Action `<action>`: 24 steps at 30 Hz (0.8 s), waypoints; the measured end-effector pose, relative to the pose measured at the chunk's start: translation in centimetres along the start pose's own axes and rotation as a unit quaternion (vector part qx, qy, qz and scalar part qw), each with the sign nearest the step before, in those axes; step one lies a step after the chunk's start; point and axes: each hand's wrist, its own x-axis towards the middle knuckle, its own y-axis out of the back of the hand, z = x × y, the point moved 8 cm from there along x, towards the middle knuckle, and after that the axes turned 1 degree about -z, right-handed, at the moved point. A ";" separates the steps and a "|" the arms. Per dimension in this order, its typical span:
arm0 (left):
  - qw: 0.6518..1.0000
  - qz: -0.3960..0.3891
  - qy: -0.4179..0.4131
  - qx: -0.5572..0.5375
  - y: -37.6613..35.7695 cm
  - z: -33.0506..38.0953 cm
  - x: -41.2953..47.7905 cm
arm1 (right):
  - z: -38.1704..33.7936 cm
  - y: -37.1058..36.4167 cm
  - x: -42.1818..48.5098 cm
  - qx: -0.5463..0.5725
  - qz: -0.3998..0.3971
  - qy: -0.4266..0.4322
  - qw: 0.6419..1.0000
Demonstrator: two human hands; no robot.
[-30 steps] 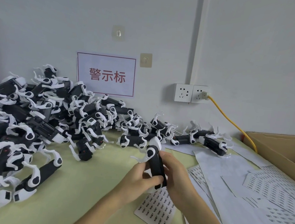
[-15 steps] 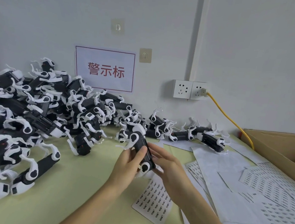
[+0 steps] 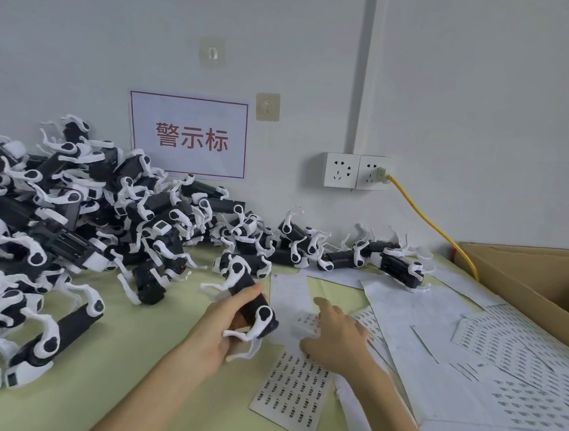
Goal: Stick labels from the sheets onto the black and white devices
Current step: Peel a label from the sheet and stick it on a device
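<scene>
Your left hand [image 3: 217, 333] wraps its grip around one black and white device [image 3: 251, 303], fingers curled about the dark body, thumb laid along its top. The device tilts, its far end pointing toward 11 o'clock and its near white clip end [image 3: 260, 319] sticking out of your grip toward 4 o'clock. Your right hand [image 3: 338, 337] sits just beside it at 3 o'clock, apart from the device, fingers spread and pressed flat on the label sheet [image 3: 295, 388] that lies on the green counter [image 3: 160, 359]. It pinches nothing that you can see. The sheet runs from under your palm toward 6 o'clock, printed with rows of small dark labels. More sheets [image 3: 504, 365] fan out at 3 o'clock, reaching a cardboard box [image 3: 528, 281]. The heap of devices [image 3: 70, 213] fills the counter from 9 to 12 o'clock, against the wall below a red-lettered sign [image 3: 188, 134]. A yellow cable [image 3: 433, 225] hangs from the wall socket [image 3: 355, 171] at 1 o'clock.
</scene>
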 end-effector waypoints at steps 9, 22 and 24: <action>0.994 -0.077 0.057 -0.048 -1.5 -0.5 -0.7 | -1.9 1.3 -0.5 0.152 0.073 0.086 0.982; 0.997 -0.033 0.047 -0.044 -0.8 -0.9 -0.4 | -1.2 -0.9 -0.2 -0.007 0.028 0.067 0.997; 0.998 -0.038 0.047 -0.005 -1.1 -1.1 -0.7 | -1.9 -0.7 -0.4 0.022 0.034 0.083 0.996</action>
